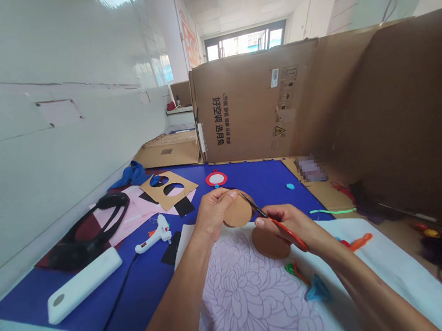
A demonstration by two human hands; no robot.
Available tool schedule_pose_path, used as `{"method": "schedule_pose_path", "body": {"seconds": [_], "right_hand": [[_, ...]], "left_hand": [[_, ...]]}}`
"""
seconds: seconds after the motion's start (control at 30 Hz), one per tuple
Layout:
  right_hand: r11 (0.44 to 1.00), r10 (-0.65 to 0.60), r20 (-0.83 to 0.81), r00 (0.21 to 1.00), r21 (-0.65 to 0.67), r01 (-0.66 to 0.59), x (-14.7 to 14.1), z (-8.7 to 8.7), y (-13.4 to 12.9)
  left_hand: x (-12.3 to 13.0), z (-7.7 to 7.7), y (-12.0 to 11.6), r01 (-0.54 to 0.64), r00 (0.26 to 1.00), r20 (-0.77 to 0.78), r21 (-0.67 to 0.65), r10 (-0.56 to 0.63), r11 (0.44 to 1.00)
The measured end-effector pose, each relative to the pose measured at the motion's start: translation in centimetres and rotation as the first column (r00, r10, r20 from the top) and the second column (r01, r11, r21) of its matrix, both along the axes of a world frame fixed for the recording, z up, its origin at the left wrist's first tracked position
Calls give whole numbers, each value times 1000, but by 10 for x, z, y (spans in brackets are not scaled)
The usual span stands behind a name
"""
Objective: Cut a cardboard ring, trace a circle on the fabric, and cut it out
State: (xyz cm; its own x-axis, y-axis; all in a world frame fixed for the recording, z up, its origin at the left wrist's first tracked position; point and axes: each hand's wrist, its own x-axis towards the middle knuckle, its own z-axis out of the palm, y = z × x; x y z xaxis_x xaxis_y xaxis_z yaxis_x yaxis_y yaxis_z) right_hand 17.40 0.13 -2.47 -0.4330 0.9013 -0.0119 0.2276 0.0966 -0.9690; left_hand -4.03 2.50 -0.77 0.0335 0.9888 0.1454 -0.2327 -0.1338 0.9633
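Observation:
Pinched between the fingers and thumb of my left hand (216, 210) is a round brown cardboard disc (237, 212). My right hand (289, 223) grips a pair of scissors with red handles (290, 234), and their dark blades lie at the disc's upper right edge. Below the scissors a second brown cardboard disc (271, 244) rests on white fabric printed with purple flower outlines (252, 298). Part of that second disc is hidden by my right hand. Small pieces of green, orange and blue yarn (317, 289) lie on the fabric near my right forearm.
On the blue table (247, 175) lie a cardboard sheet with round holes (184, 181), a white glue gun (155, 236) with a black cord, a long white device (85, 286), a black strapped object (90, 233) and a red-rimmed ring (217, 178). Cardboard walls (254, 106) stand behind and right.

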Motion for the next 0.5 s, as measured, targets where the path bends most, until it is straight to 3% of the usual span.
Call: {"method": "schedule_pose_path", "body": {"seconds": [0.5], "right_hand": [[999, 35, 8, 999, -30, -35, 1, 7, -8]], "left_hand": [[-4, 2, 1, 3, 1000, -3, -28, -3, 1000]]}}
